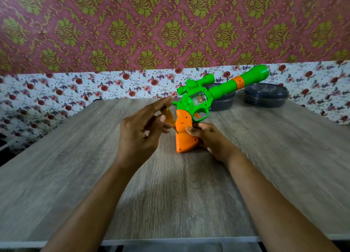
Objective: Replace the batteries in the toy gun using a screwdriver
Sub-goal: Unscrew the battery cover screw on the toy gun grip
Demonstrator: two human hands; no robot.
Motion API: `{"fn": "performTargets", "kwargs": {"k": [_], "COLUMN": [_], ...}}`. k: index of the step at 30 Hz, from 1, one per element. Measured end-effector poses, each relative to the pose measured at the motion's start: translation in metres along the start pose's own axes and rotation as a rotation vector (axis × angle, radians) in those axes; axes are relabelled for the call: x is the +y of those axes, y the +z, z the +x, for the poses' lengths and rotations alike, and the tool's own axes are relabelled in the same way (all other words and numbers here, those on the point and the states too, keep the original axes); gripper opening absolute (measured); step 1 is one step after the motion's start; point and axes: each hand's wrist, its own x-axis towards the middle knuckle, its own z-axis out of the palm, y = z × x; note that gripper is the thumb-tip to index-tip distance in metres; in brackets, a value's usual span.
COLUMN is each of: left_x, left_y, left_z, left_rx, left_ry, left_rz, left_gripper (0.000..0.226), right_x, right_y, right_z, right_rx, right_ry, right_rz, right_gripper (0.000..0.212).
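We see a wood-grain table (79,166) against floral wallpaper, two dark round lidded containers (266,96) at its far edge. The green-and-orange toy gun (200,98) stands grip-down on the table, barrel angled up to the right. Our right hand (210,138) clasps the orange grip (184,136). Our left hand (140,130) pinches a yellow-handled screwdriver (167,117), tip against the grip's side.

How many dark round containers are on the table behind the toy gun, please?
2. One container sits at the table's far right, in plain view. The other container lies left of it, partly hidden behind the toy gun. Nothing suggests more, though the gun could hide something small.
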Motion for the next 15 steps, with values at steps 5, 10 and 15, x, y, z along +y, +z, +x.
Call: {"fn": "performTargets", "kwargs": {"k": [5, 10, 15], "left_x": [0.002, 0.0015, 0.0013], "left_y": [-0.001, 0.0005, -0.0003], "left_z": [0.0009, -0.0001, 0.0026], "left_rx": [0.03, 0.062, 0.059], "left_ry": [-0.042, -0.093, -0.06], "left_rz": [0.012, -0.023, 0.012], "left_gripper": [0.018, 0.029, 0.028], "right_x": [-0.0011, -0.0036, -0.0044], "right_y": [0.0006, 0.0016, 0.0022], "right_z": [-0.001, -0.003, -0.0039], "right_rx": [0.005, -0.006, 0.001], "right_ry": [0.004, 0.011, 0.01], "right_rz": [0.004, 0.012, 0.039], "right_gripper": [0.027, 0.035, 0.03]}}
